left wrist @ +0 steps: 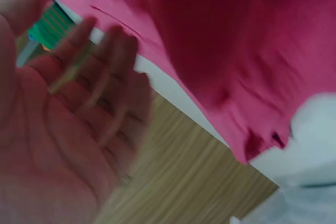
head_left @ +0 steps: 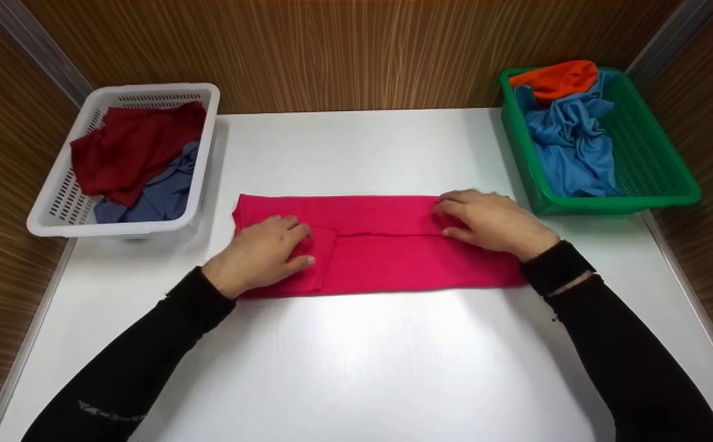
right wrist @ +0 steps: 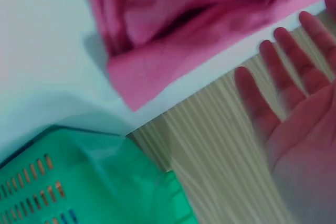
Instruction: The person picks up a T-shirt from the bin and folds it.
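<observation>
A long folded strip of bright pink fabric (head_left: 387,264) lies across the middle of the white table, its left end turned in as a squarish flap (head_left: 326,258). Over that flap is my left hand (head_left: 267,252), fingers loosely bent and thumb apart. My right hand (head_left: 488,221) is over the strip's right part and hides some of that end. In the left wrist view the left hand (left wrist: 68,129) shows slightly blurred, its palm bare and fingers extended. The right wrist view shows the right hand (right wrist: 304,114) with fingers spread and nothing in the palm, near bunched layers of the pink fabric (right wrist: 173,40).
A white basket (head_left: 206,147) at the back left holds dark red cloth (head_left: 138,147) and grey-blue cloth (head_left: 163,193). At the back right, a green basket (head_left: 651,199) holds blue cloth (head_left: 577,147) and orange cloth (head_left: 562,80). Wood-grain panels (head_left: 356,55) enclose the table's back and sides.
</observation>
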A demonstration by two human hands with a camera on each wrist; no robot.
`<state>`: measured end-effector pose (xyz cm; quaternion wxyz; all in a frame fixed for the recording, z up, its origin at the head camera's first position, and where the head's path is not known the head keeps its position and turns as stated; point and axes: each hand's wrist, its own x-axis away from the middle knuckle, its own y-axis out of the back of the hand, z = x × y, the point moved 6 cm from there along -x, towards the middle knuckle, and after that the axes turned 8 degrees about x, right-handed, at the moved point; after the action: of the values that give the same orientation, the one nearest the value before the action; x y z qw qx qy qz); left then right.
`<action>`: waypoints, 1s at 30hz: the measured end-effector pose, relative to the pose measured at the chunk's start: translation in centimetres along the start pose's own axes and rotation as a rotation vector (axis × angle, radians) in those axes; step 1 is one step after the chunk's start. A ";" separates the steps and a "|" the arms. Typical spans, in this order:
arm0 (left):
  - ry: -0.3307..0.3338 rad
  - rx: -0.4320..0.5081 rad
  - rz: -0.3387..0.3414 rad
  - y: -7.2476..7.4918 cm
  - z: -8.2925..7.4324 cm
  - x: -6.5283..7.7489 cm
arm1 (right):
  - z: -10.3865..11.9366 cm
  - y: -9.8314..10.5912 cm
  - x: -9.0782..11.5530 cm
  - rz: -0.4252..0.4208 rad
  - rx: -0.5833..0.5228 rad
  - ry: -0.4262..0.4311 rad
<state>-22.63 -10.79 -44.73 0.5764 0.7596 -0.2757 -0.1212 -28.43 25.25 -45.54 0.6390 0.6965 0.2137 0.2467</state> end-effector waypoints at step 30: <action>0.038 0.045 0.151 -0.6 4.5 -6.6 | 5.0 -2.8 0.4 0.244 -0.148 -0.164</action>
<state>-30.12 -10.64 -47.55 0.5718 0.7516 -0.3240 -0.0569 -24.96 21.85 -48.63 0.6692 0.6861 0.0559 0.2797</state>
